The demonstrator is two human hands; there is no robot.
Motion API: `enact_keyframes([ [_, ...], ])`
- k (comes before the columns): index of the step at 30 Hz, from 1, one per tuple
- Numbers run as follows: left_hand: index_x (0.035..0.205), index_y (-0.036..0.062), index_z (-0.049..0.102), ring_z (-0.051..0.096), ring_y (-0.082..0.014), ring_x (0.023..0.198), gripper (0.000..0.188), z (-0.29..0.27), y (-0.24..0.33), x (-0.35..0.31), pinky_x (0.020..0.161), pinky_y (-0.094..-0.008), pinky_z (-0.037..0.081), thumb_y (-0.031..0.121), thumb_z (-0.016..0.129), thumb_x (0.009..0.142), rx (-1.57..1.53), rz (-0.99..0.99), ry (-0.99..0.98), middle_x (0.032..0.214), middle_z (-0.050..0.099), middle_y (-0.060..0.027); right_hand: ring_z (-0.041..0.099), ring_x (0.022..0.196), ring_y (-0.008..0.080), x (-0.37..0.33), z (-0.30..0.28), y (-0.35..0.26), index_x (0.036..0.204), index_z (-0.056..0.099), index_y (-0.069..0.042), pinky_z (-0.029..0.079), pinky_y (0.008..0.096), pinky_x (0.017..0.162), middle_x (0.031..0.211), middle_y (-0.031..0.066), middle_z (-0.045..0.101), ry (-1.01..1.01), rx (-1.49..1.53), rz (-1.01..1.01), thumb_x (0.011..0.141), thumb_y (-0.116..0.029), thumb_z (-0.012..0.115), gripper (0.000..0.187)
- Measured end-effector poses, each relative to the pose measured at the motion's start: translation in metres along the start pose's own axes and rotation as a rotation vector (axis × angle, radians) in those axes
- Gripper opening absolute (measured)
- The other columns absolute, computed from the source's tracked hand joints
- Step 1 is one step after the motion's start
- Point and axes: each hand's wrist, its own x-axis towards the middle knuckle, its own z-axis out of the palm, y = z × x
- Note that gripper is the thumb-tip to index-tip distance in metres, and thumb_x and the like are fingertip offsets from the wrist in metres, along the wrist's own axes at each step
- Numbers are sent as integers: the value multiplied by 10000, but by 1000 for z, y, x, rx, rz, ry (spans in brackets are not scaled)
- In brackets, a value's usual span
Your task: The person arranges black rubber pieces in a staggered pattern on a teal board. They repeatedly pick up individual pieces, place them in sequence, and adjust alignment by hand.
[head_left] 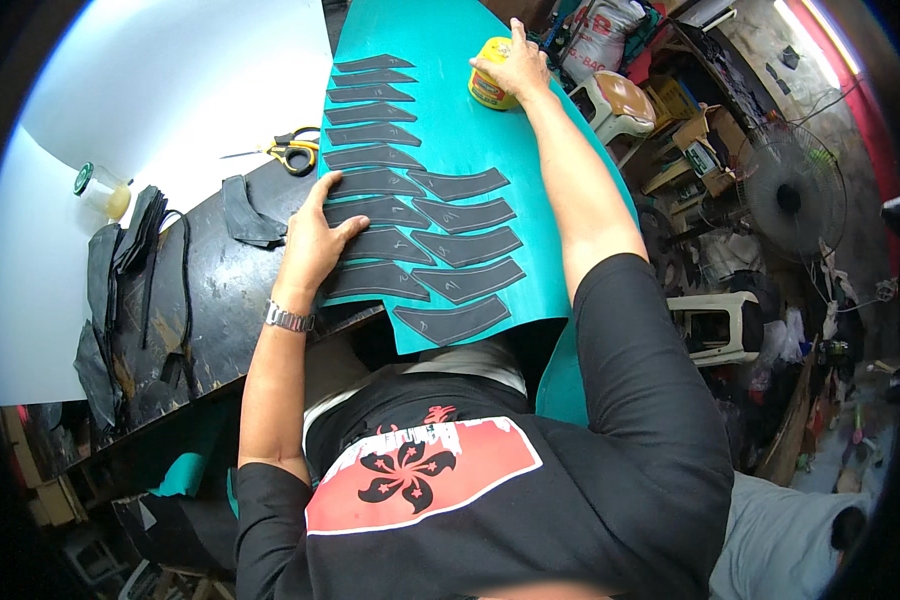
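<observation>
A teal sheet [510, 140] lies over the table with several curved black pieces on it, each marked with pale lines. They form a long column [372, 135] on the left and a shorter one [460, 215] beside it. My left hand [318, 232] rests at the sheet's left edge, thumb and forefinger spread over the ends of some pieces; its other fingers are partly hidden. At the far right of the sheet, my right hand [518, 70] grips a yellow tub [490, 88] from above, fingers around its rim. The tub's opening is mostly covered by the hand.
Yellow-handled scissors [295, 152] and a loose black piece [250, 212] lie left of the sheet. Further left are stacked black strips [140, 232] and a glass jar [102, 190] with a green lid. A stool [618, 105] and a fan [792, 190] stand to the right.
</observation>
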Motion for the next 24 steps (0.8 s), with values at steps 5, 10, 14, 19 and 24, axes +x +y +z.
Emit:
enact_keyframes([
  [5, 1247, 66, 661, 698, -299, 1040, 470, -2, 12, -22, 907, -364, 535, 111, 801, 800, -70, 97, -58, 1128, 713, -197, 476, 1291, 426, -21, -13, -2, 1560, 288, -223, 433, 506, 1074, 1404, 237, 505, -52, -60, -30, 668, -551, 805, 1082],
  [10, 1237, 65, 662, 712, -271, 990, 448, -3, 22, -62, 864, -348, 548, 94, 795, 811, -158, 22, -91, 1101, 721, -180, 481, 1268, 455, -55, -33, 3, 1536, 340, -211, 441, 526, 1052, 1377, 254, 517, -17, -66, -88, 657, -571, 798, 1054],
  [14, 1243, 65, 657, 701, -279, 1020, 453, -11, 19, -88, 888, -351, 539, 100, 794, 813, -139, -21, -108, 1116, 710, -182, 551, 1182, 475, -85, -44, -4, 1548, 295, -232, 471, 548, 990, 1297, 285, 570, 21, -158, -93, 705, -556, 795, 1032],
  [19, 1248, 52, 661, 681, -237, 1064, 441, -18, 19, -106, 939, -335, 515, 103, 783, 827, -104, -33, -116, 1171, 707, -152, 533, 1220, 478, -97, -54, -5, 1570, 240, -219, 443, 556, 1011, 1317, 293, 561, -31, -134, -73, 736, -560, 769, 1045],
  [24, 1272, 86, 638, 695, -205, 913, 439, -23, 17, -103, 814, -340, 535, 127, 766, 853, 89, 21, -159, 985, 719, -154, 528, 1242, 455, -99, -54, -17, 1579, 227, -220, 422, 536, 1044, 1339, 249, 568, 139, -236, -261, 758, -607, 745, 1044],
])
